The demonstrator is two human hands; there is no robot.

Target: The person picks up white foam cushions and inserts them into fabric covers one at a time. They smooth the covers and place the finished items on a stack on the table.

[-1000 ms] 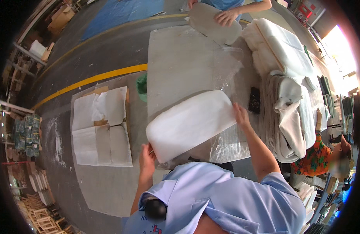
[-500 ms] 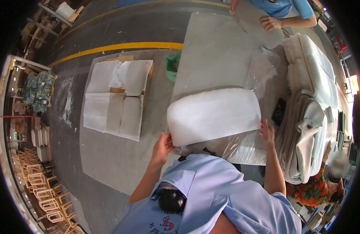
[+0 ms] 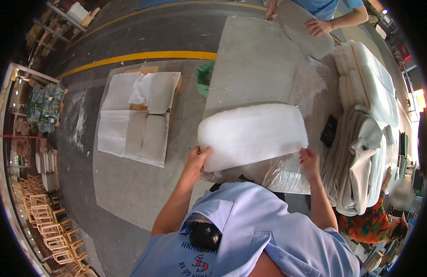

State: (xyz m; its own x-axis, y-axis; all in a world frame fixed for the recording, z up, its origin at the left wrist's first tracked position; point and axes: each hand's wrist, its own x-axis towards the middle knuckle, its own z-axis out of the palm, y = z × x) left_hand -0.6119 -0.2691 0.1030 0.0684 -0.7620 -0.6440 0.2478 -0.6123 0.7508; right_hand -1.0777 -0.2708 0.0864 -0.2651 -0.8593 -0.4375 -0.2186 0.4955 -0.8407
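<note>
Two hands hold the white foam cushion pad point(image 3: 253, 135) above the tabletop point(image 3: 250, 64): my left hand point(image 3: 196, 159) pinches its near corner, my right hand point(image 3: 308, 159) its other near edge. It looks light, soft and floppy, best held wide apart. Clear plastic wrap point(image 3: 287, 173) lies beneath; a flattened cardboard box point(image 3: 139, 70) lies on the floor, left.

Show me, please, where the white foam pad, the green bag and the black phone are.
white foam pad point(image 3: 253, 134), head view, middle of its top face.
green bag point(image 3: 204, 78), head view, its side.
black phone point(image 3: 328, 131), head view, its face.
</note>
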